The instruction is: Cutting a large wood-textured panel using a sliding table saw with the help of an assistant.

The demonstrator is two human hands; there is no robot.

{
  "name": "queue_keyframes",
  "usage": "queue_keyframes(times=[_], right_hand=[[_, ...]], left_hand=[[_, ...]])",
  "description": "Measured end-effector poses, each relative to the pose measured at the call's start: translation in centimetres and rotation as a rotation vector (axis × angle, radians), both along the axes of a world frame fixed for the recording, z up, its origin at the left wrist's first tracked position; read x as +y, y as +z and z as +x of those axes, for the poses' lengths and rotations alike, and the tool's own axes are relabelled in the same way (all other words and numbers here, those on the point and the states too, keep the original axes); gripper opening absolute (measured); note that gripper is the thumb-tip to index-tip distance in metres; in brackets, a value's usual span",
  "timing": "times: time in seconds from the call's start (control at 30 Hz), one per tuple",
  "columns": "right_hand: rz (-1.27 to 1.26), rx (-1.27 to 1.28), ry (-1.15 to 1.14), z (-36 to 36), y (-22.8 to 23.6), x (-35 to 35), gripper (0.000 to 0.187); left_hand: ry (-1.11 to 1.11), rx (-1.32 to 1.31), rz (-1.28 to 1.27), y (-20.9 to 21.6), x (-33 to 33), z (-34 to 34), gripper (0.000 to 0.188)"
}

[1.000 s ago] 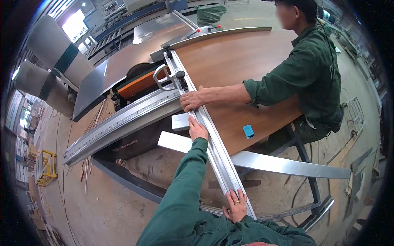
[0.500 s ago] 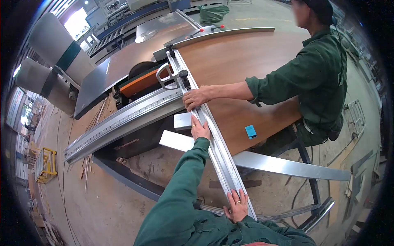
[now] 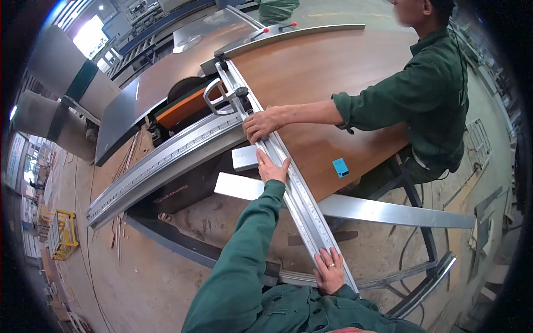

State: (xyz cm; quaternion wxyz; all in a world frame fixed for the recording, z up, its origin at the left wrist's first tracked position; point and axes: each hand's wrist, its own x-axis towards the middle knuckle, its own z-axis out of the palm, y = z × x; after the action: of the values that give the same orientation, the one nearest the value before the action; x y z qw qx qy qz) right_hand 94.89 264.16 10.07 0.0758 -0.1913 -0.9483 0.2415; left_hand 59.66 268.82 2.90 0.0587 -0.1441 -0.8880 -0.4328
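A long aluminium fence rail (image 3: pixel 300 201), with a scale along it, runs diagonally past the left side of a large brown board (image 3: pixel 327 66). My left hand (image 3: pixel 272 168) lies on the rail near its middle, fingers stretched forward and thumb spread to the right. Closer to me, my right hand (image 3: pixel 331 271) rests flat on the near end, its fingers apart. Just beyond my left hand, a co-worker's hand (image 3: pixel 263 124) is on the same rail. A looped metal handle (image 3: pixel 218 99) and a black knob (image 3: pixel 241 92) sit farther along it.
A slotted sliding beam (image 3: pixel 172 162) of the saw extends to the left. A silver support arm (image 3: pixel 388 211) passes under the rail. On the board lies a small blue device (image 3: pixel 341 167). The co-worker (image 3: pixel 430 94) stands at right; dust bags (image 3: pixel 64 66) stand at left.
The view has shifted slightly. My left thumb has spread away from the fingers, out over the rail. My right hand stays at the near end, and the co-worker's hand remains on the rail.
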Motion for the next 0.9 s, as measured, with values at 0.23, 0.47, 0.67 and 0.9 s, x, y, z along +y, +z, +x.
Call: queue_keyframes(times=[0.23,0.47,0.67,0.9], right_hand=[[-0.007,0.039,0.020,-0.4,0.6,-3.2,0.052],[0.020,0.057,-0.006,2.2,-0.3,-7.9,0.051],[0.056,0.067,-0.021,2.6,-0.8,-10.8,0.051],[0.001,0.279,-0.220,5.5,-1.5,-11.1,0.047]], left_hand=[[0.018,0.063,0.139,0.1,-4.8,0.7,0.100],[-0.064,-0.225,-0.047,0.6,-12.3,14.8,0.112],[-0.015,-0.122,0.071,0.7,-13.9,16.0,0.106],[-0.004,-0.177,0.091,1.3,-14.1,17.1,0.099]])
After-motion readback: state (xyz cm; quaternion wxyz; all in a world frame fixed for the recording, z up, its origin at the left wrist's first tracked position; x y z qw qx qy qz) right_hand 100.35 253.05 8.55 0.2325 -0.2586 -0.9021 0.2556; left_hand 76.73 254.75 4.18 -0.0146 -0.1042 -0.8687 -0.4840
